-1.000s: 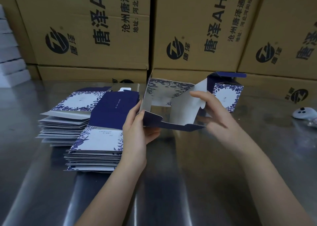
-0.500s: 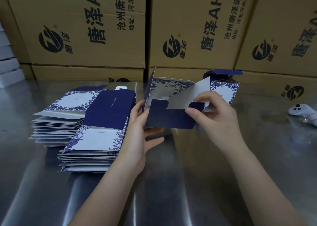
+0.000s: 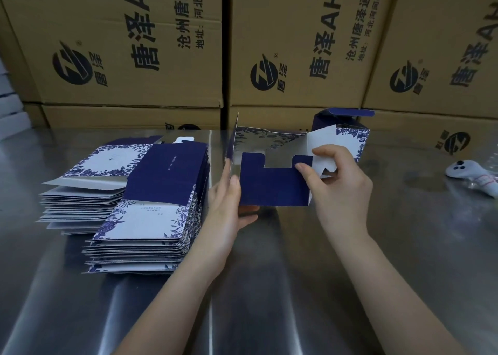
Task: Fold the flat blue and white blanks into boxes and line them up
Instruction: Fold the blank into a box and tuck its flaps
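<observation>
1. Two bare hands hold a half-folded box of thin card just above a shiny steel table, at the middle of the view.
2. Its outside is matte navy and its inside is pale, printed with blue leaves along the back wall. The near wall is a navy panel with a square notch cut from its top edge.
3. The left hand grips the box's left corner, fingers together and lying flat up the side wall, thumb tucked under the bottom edge.
4. The right hand pinches the right end: the thumb presses the navy panel and the curled fingers close on a white flap with a rounded cut-out.
5. One finished box stands upright just behind the right hand. It is white with a blue floral border, and its navy lid flap sticks up.
6. Left of the hands lie two stacks of flat blanks. The near stack shows a navy band above a white floral panel, and its right edge touches the left wrist. The far stack fans out unevenly.
7. Large brown corrugated cartons with black logos and lettering form a wall behind the table.
8. At the far right lies a small white plastic controller.
</observation>
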{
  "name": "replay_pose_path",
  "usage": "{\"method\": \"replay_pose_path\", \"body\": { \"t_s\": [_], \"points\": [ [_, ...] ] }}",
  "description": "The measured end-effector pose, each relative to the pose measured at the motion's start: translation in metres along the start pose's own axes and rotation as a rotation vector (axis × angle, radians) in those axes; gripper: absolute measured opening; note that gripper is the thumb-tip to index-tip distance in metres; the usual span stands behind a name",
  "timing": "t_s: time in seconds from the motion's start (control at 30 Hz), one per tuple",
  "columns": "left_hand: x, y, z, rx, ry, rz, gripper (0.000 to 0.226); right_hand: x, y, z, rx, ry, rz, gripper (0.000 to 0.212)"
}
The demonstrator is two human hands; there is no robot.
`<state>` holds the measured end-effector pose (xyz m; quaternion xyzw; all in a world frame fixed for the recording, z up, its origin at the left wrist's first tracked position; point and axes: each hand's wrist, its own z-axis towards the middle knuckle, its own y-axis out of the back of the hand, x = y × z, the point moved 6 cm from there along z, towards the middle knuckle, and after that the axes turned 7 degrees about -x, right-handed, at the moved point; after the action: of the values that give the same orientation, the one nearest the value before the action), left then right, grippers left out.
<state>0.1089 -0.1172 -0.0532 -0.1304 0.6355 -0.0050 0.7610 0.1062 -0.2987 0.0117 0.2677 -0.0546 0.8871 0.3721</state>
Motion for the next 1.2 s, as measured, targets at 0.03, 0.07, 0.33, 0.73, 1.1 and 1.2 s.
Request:
{"method": "replay_pose_path", "body": {
  "t_s": [0.03, 0.07, 0.33, 0.73, 1.1, 1.2],
  "points": [
    [0.001, 0.001, 0.0, -0.021, -0.038, 0.048, 0.053, 0.001, 0.0, -0.001, -0.005, 0.013, -0.015, 0.021],
    [0.001, 0.002, 0.0, -0.042, -0.08, 0.093, 0.057, 0.002, -0.001, -0.001, -0.005, 0.025, -0.023, 0.021],
    [-0.005, 0.018, -0.005, -0.244, -0.361, 0.375, 0.049, 0.016, -0.005, -0.006, 0.0, 0.183, -0.041, 0.036],
    [-0.026, 0.003, -0.026, -0.203, -0.636, 0.892, 0.062, 0.018, 0.0, -0.003, 0.017, 0.094, 0.085, 0.061],
    [-0.026, -0.003, -0.027, -0.143, -0.735, 1.06, 0.08, 0.013, 0.011, -0.001, -0.102, -0.189, 0.253, 0.022],
    [-0.019, -0.005, -0.023, -0.057, -0.713, 1.096, 0.086, 0.009, 0.015, 0.001, -0.146, -0.234, 0.243, 0.02]
  ]
}}
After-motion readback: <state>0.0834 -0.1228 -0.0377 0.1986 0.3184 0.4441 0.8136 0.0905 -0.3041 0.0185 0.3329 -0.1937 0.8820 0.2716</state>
